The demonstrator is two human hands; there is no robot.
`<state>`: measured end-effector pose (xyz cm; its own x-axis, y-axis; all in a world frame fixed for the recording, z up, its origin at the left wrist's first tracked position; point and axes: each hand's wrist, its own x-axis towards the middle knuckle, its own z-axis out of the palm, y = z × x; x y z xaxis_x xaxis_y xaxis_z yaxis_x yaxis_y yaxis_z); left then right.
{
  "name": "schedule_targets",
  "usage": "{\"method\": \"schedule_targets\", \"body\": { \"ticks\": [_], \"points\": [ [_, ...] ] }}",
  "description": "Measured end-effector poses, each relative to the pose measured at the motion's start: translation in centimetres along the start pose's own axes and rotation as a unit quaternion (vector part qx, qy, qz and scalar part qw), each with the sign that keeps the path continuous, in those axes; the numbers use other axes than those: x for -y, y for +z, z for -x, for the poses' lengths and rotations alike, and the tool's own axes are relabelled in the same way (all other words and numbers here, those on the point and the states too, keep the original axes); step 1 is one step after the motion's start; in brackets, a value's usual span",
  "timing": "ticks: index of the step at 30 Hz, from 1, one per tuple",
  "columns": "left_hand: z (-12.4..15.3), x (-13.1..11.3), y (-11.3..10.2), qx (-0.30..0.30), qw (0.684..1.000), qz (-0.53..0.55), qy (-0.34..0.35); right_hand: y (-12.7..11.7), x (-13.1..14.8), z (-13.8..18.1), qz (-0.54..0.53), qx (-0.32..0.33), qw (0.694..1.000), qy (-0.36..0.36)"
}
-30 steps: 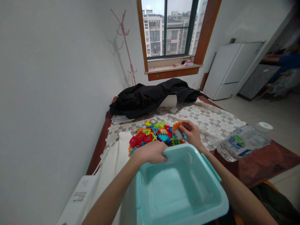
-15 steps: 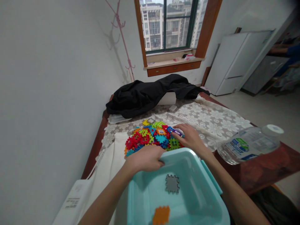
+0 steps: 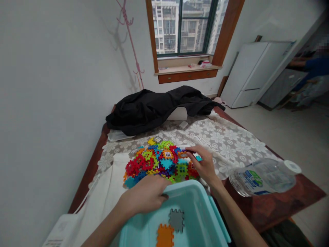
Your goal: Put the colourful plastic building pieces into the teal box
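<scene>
My left hand [image 3: 147,193] is closed over the far rim of a light teal plastic bin [image 3: 197,192]. In the bin lie a grey interlocking tile [image 3: 176,220] and an orange interlocking tile [image 3: 165,235]. Just beyond the bin is a heap of colourful interlocking tiles [image 3: 151,159], some with window patterns. At the heap's right side my right hand [image 3: 203,164] pinches a purple interlocking tile [image 3: 184,150] between thumb and fingers; it shows nearly edge-on, and its face is hidden.
A large clear plastic bottle [image 3: 264,176] lies to the right on the table. Black cloth [image 3: 154,108] covers the far end, over a white object [image 3: 178,114]. White fabric [image 3: 110,192] lies on the left. A person in blue [image 3: 316,65] is at the far right.
My right hand has gone from resting on the heap's right side to pinching the purple tile. The bin sits lower in view, and the orange and grey tiles appear closer together.
</scene>
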<state>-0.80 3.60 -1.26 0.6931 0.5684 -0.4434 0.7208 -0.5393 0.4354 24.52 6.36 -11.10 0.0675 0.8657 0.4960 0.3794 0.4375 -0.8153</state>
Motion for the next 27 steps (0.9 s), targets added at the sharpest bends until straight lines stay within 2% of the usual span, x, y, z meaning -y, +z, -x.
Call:
{"method": "schedule_targets", "body": {
  "ticks": [1,3,5,6,7,8,10,12,14,16,19,23,27],
  "points": [
    [0.0,0.0,0.1,-0.001,1.0,-0.005,-0.003,0.0,0.4,0.3,-0.087,-0.003,0.996,0.024],
    [-0.1,0.1,0.2,0.001,1.0,-0.015,-0.008,0.0,1.0,0.8,-0.253,0.032,0.964,0.075],
    [-0.1,0.1,0.2,0.002,1.0,-0.02,-0.015,0.3,1.4,1.2,-0.359,0.118,0.921,0.091],
    [-0.1,0.1,0.3,0.001,1.0,-0.019,-0.015,0.4,1.4,1.2,-0.372,0.159,0.91,0.091],
    [-0.1,0.1,0.3,-0.001,1.0,-0.018,-0.013,0.6,1.4,1.2,-0.357,0.184,0.911,0.091],
    [-0.1,0.1,0.3,-0.004,1.0,-0.018,-0.01,0.8,1.2,1.0,-0.313,0.189,0.926,0.094],
    [0.0,0.0,0.4,-0.012,1.0,-0.02,-0.001,1.0,0.8,0.5,-0.163,0.171,0.967,0.092],
    [0.1,0.0,0.5,-0.017,1.0,-0.026,0.002,1.0,0.1,0.0,0.019,0.183,0.981,0.06],
    [0.1,0.0,0.5,-0.019,0.999,-0.034,-0.001,0.8,-0.6,-0.2,0.168,0.239,0.956,0.019],
    [0.1,-0.1,0.4,-0.014,0.999,-0.039,-0.003,0.5,-1.1,-0.2,0.254,0.295,0.921,0.008],
    [0.1,-0.2,0.2,-0.004,0.999,-0.037,-0.004,0.2,-1.4,0.0,0.276,0.341,0.899,0.019],
    [0.0,-0.1,0.0,0.003,0.999,-0.033,0.008,0.1,-1.3,0.2,0.192,0.353,0.915,0.025],
    [-0.3,0.2,0.1,0.007,0.999,-0.032,0.023,0.0,-1.1,0.2,0.128,0.333,0.934,0.037]
  ]
}}
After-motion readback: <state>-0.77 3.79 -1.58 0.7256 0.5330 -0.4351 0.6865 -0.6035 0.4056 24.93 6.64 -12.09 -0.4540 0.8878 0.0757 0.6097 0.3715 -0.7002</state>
